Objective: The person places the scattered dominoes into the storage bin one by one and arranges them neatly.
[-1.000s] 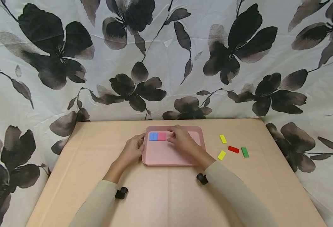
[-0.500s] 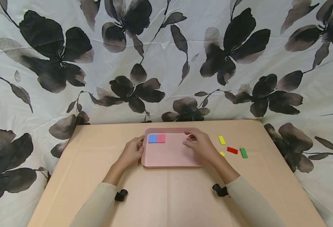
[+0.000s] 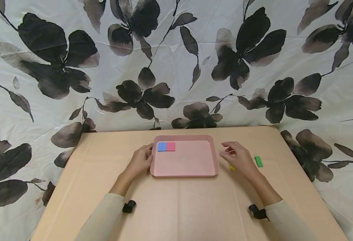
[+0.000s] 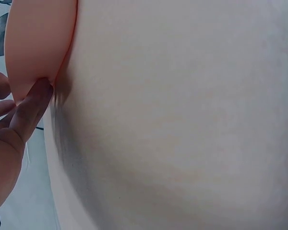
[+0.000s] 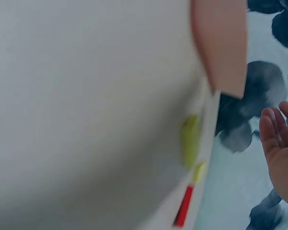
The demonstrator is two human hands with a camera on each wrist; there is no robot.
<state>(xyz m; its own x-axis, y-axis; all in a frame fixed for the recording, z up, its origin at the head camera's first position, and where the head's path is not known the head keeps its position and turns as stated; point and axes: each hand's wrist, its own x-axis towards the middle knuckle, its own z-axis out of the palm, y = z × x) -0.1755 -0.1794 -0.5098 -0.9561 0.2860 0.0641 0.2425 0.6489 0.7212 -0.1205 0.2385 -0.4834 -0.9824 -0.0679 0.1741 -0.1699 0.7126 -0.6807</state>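
A pink tray (image 3: 185, 165) lies flat on the table. My left hand (image 3: 140, 159) grips its left edge; in the left wrist view the thumb presses on the rim of the tray (image 4: 41, 38). Two narrow blue tiles (image 3: 162, 146) and a pinkish-red patch of tile (image 3: 170, 146) sit side by side in the tray's upper left. My right hand (image 3: 239, 159) hovers just right of the tray with loosely bent fingers and nothing in them. It covers part of a yellow tile (image 3: 232, 167). The right wrist view shows two yellow tiles (image 5: 191, 141) and a red tile (image 5: 184, 206), blurred.
A green tile (image 3: 259, 161) lies on the table (image 3: 176, 207) beyond the right hand. Behind the table's far edge hangs a white cloth (image 3: 182, 117) with dark flower prints. Each wrist carries a small black camera (image 3: 129, 206).
My right hand has drawn away from the tiles in the tray and moved right, out past the tray's edge, over the loose tiles. The left hand stays on the tray.
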